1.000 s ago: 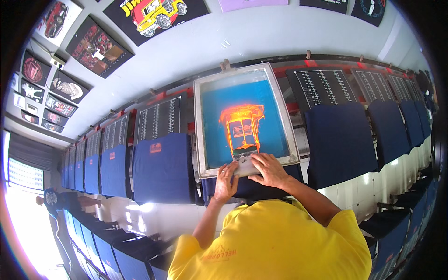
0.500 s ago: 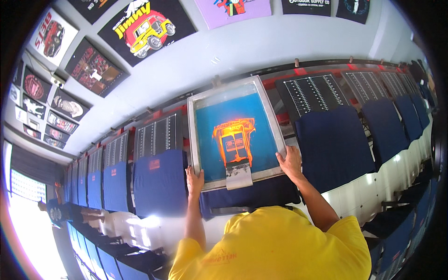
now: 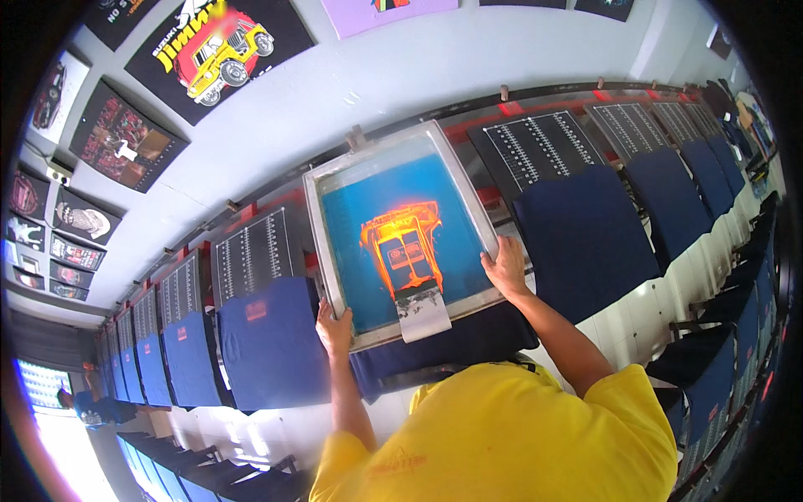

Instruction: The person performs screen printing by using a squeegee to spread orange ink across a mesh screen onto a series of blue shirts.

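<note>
A silk-screen frame (image 3: 320, 230) with pale rails and blue mesh (image 3: 347, 217) lies tilted in front of me. Bright orange ink (image 3: 428, 219) is smeared around a design in the mesh's middle. A squeegee (image 3: 423, 315) with a grey-white, stained face leans on the near part of the mesh and over the near rail. My left hand (image 3: 336, 330) grips the frame's left rail near the front corner, thumb on top. My right hand (image 3: 506, 268) holds the right rail, fingers curled round its edge. Dark blue fabric (image 3: 435, 351) shows under the near edge.
Boards with white rulers (image 3: 539, 149) stand in a row left and right, draped with navy fabric (image 3: 585, 243). Pieces at left carry small orange prints (image 3: 255, 311). Printed panels (image 3: 217, 58) hang on the wall. Another person (image 3: 88, 408) stands far left; more draped boards (image 3: 703, 368) are behind right.
The view has turned slightly, shifting the frame and both hands a little left in the picture. Both hands keep their hold on the rails; the squeegee still rests on the mesh.
</note>
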Demonstrator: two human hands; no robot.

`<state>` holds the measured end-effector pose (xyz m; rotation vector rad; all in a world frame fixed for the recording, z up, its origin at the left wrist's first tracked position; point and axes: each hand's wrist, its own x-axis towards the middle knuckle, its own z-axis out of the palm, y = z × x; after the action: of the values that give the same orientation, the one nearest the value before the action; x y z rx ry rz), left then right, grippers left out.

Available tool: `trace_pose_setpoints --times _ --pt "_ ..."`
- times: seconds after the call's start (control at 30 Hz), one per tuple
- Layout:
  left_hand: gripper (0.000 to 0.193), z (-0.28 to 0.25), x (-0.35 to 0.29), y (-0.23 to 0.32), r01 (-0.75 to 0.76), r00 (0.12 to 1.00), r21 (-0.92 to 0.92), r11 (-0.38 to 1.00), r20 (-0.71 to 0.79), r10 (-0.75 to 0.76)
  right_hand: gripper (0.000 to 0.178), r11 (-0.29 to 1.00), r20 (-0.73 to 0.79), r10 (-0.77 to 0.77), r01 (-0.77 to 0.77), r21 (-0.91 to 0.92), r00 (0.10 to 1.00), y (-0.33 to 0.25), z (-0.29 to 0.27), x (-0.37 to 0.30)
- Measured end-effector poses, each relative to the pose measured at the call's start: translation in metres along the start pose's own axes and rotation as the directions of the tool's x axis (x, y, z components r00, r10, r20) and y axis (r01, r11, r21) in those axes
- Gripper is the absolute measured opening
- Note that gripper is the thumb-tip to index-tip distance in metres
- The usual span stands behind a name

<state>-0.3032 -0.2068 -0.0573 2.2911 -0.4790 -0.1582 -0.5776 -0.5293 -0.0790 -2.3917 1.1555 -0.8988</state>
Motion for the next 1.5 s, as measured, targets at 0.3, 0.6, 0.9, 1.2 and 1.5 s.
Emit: trace_pose_setpoints --times 0.3,0.6,0.9,1.2,1.5 --pt "0.046 -0.025 0.011 0.029 -0.099 0.993 -0.068 0.993 -0.063 0.095 0.044 0.996 0.029 -0.025 0.023 0.085 0.999 0.006 -0.004 0.006" --pt "0.045 0.005 -0.055 0.121 -0.074 0.996 -0.160 0.984 -0.070 0.064 0.045 0.989 0.069 -0.025 0.014 0.144 0.997 0.051 -0.092 0.049" --pt "0.042 0.152 -0.153 0.237 -0.111 0.991 -0.198 0.974 -0.100 0.092 0.050 0.994 0.029 -0.060 0.057 0.090 0.998 0.243 -0.205 0.078" --pt "0.036 0.257 -0.204 0.326 -0.165 0.985 -0.250 0.954 0.004 0.172 0.053 0.995 0.033 0.029 -0.032 0.090 0.999 0.380 -0.273 0.090" --pt "0.046 0.305 -0.169 0.320 -0.131 0.991 -0.209 0.969 -0.054 0.122 0.052 0.993 0.062 0.088 -0.092 0.076 0.994 0.405 -0.250 0.123"
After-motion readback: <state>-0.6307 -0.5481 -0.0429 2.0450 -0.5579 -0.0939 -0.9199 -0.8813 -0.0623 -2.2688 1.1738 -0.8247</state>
